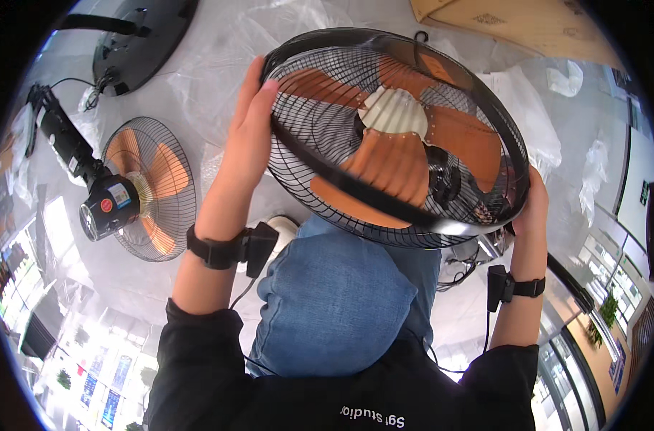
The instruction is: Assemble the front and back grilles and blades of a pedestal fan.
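Observation:
I hold a round black wire fan cage [320, 136] with orange blades [384, 169] and a pale hub inside it, tilted above my knee in blue jeans [334, 294]. My left hand [249, 136] lies flat against the cage's left rim, fingers stretched up along the wire. At the lower right edge my right hand [534, 205] grips the rim, mostly hidden behind the cage. Both wrists wear black straps with small boxes and cables.
A second fan head [151, 187] with orange blades, a black motor and a black pole lies on the floor at left. A round black base [144, 39] sits at top left. Clear plastic wrap [528, 108] covers the floor; a cardboard sheet [521, 25] lies at top right.

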The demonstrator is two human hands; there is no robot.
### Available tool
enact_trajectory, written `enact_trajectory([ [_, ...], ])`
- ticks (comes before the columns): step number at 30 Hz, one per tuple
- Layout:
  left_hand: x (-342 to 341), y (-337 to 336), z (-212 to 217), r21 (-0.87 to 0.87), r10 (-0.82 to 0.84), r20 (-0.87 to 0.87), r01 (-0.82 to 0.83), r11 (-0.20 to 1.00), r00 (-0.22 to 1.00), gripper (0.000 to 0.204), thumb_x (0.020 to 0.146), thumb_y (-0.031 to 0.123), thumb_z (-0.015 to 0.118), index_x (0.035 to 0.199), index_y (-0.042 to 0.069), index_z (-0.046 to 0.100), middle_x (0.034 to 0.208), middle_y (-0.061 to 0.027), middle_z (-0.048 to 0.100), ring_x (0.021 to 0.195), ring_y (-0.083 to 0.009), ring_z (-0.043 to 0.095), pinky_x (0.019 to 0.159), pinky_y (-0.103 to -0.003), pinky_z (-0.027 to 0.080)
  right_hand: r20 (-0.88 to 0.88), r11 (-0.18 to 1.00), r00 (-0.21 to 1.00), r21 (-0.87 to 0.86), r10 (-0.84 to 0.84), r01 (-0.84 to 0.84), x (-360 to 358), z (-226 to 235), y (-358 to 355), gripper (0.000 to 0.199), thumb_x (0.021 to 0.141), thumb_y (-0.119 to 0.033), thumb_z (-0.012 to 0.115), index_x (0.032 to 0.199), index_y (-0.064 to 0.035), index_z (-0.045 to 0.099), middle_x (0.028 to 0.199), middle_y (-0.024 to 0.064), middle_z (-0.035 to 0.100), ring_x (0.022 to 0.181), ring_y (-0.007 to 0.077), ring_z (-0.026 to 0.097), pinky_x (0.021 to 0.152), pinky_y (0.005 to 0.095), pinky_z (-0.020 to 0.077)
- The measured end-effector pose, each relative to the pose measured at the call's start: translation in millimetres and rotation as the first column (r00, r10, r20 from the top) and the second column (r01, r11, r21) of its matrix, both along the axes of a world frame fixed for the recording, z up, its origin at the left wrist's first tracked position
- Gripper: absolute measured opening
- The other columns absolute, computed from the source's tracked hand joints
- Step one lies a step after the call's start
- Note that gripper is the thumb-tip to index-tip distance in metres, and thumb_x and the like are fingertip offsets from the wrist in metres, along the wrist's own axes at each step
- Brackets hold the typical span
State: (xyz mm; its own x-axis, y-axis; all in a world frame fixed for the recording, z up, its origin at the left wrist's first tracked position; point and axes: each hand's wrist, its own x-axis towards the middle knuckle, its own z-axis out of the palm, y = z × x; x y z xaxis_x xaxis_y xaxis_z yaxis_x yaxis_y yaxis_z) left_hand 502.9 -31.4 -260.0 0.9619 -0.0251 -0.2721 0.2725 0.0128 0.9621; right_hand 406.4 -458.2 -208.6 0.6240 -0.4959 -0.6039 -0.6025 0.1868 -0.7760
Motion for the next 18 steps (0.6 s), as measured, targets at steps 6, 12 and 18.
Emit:
enact_trajectory([
  [6, 30, -10, 41, 0.063, -0.169, 0.169, 0.161, 0.985, 0.971, 0.076, 0.088, 0.041, 0.061, 0.144, -0.003, 0.033, 0.141, -0.0221, 0.043, 0.132, -0.027, 0.042, 0.107, -0.034, 0.033, 0.14, 0.997, 0.987, 0.03, -0.077, 0.074, 14, 11, 10, 0.04, 0.098, -0.038, 0.044, 0.112, -0.0029, 0.057, 0.093, 0.0136, 0.067, 0.08, 0.0215, 0.064, 0.065, 0.0306, 0.0501],
  [12, 57, -15, 44, 0.594, -0.41, 0.583, -0.024, 0.804, 0.701, 0.072, 0.076, 0.037, 0.077, 0.135, 0.005, 0.048, 0.124, -0.0153, 0.059, 0.101, -0.0276, 0.065, 0.092, -0.034, 0.048, 0.022, 0.903, 0.992, -0.418, 0.122, -0.102, 32, 48, -3, 0.052, 0.097, -0.052, 0.038, 0.114, -0.0075, 0.059, 0.105, 0.0108, 0.063, 0.087, 0.0219, 0.061, 0.072, 0.0306, 0.0489],
  [18, 75, -26, 67, 0.81, -0.57, 0.526, -0.167, 0.562, 0.632, 0.033, 0.092, 0.025, 0.062, 0.118, 0.004, 0.062, 0.114, -0.0087, 0.067, 0.095, -0.0188, 0.067, 0.082, -0.028, 0.05, 0.004, 0.182, 0.7, -0.967, 0.714, -0.179, 59, 97, 47, 0.037, 0.085, -0.02, 0.061, 0.119, -0.0048, 0.06, 0.109, 0.0096, 0.061, 0.105, 0.0246, 0.056, 0.092, 0.0349, 0.0437],
])
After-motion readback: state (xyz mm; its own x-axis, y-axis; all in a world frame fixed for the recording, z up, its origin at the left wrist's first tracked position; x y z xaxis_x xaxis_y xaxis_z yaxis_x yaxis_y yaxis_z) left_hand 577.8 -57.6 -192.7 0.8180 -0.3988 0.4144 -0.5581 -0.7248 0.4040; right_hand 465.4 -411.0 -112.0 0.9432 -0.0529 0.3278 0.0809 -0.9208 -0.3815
